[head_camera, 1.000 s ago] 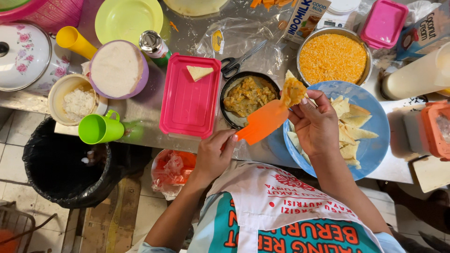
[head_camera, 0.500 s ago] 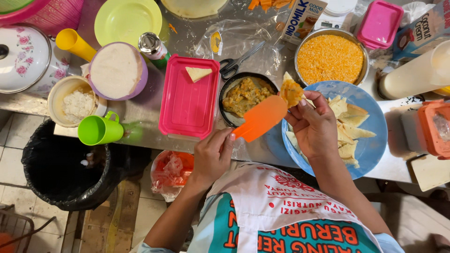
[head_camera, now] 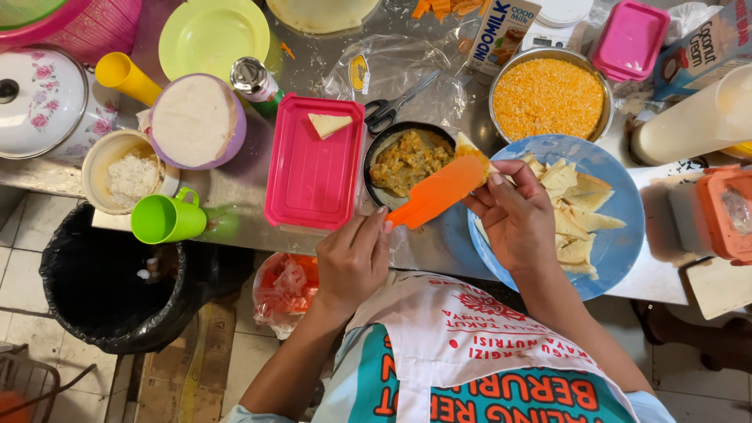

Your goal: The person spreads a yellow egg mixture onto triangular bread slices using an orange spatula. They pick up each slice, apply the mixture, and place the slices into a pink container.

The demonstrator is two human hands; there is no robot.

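Your left hand point(head_camera: 354, 262) grips the orange spatula point(head_camera: 439, 193), its blade on the wrapper point(head_camera: 470, 149) your right hand point(head_camera: 513, 219) pinches over the blue plate point(head_camera: 619, 235) (filling bowl point(head_camera: 407, 162) beside) — spread thinly, keep edges clean.

My left fingers point(head_camera: 368, 235) pinch a smooth, matt orange plastic spatula point(head_camera: 439, 192); beyond its tip, a shiny metal bowl point(head_camera: 548, 59).
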